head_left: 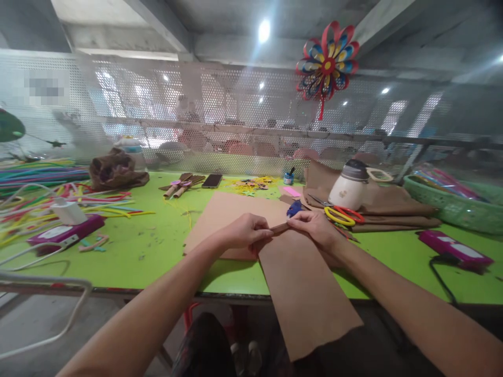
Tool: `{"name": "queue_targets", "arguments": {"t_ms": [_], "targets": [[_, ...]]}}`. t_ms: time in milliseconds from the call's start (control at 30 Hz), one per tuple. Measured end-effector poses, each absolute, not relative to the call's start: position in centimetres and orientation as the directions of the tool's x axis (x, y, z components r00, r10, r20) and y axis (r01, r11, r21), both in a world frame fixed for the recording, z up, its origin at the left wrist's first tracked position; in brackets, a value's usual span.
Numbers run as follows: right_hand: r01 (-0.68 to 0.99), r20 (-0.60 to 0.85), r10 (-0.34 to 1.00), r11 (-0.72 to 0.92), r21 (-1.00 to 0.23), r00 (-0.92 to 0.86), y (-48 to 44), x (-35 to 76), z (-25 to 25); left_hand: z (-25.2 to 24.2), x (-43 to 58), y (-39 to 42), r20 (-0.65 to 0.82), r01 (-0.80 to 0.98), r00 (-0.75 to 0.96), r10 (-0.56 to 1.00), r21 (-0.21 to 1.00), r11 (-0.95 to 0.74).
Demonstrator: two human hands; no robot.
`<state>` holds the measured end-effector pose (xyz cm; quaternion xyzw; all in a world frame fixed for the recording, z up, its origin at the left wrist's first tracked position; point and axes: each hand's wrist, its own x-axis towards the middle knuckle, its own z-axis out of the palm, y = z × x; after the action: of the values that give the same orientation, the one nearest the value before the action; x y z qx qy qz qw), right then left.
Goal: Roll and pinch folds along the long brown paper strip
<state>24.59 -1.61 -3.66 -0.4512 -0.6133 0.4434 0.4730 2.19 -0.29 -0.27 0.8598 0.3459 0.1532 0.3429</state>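
Note:
A strip of brown kraft paper [304,293] hangs over the table's front edge, its far end folded or rolled into a narrow band. My left hand [253,232] pinches the left end of that band. At its right end, my right hand [314,226] grips it between thumb and fingers. Beneath my hands lies a larger flat brown sheet [220,214]. A small dark blue object [294,208] sits just behind my right fingers; its kind is unclear. Scissors with yellow and red handles [340,215] lie right of my right hand.
On the green table [133,262] stand a white bottle [348,191] by folded brown paper [396,207], a green basket [451,204] and purple power strips [456,248]. Colourful tubes [43,175], a phone [212,181], yellow scraps [253,184] and rolled brown paper pieces [181,185] lie farther back.

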Motion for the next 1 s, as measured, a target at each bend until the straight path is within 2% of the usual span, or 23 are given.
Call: {"name": "queue_targets", "arguments": {"t_ms": [100,233,467,800,1000], "targets": [[0.113,0.147,0.976,0.166,-0.98,-0.16,-1.1,25.1,-3.8,0.0,2.0,-0.4,-0.007,0.493,0.708,0.706,0.72,-0.488],[0.098,0.116,0.976,0.135,-0.986,-0.185,-0.9,25.4,-3.6,0.7,1.7,-0.7,0.018,0.495,0.713,0.701,0.695,-0.522],[0.075,0.143,0.975,0.158,-0.985,-0.171,-0.5,25.5,-4.2,1.2,1.1,-0.4,0.046,0.5,0.709,0.704,0.671,-0.547],[-0.103,0.076,0.972,0.055,-0.993,-0.222,-0.8,25.0,-4.1,0.6,0.5,0.6,0.101,0.497,0.684,0.722,0.661,-0.563],[-0.115,0.049,0.975,0.025,-0.993,-0.215,-1.1,24.9,-4.1,0.2,0.4,1.1,0.045,0.445,0.708,0.705,0.746,-0.495]]}}
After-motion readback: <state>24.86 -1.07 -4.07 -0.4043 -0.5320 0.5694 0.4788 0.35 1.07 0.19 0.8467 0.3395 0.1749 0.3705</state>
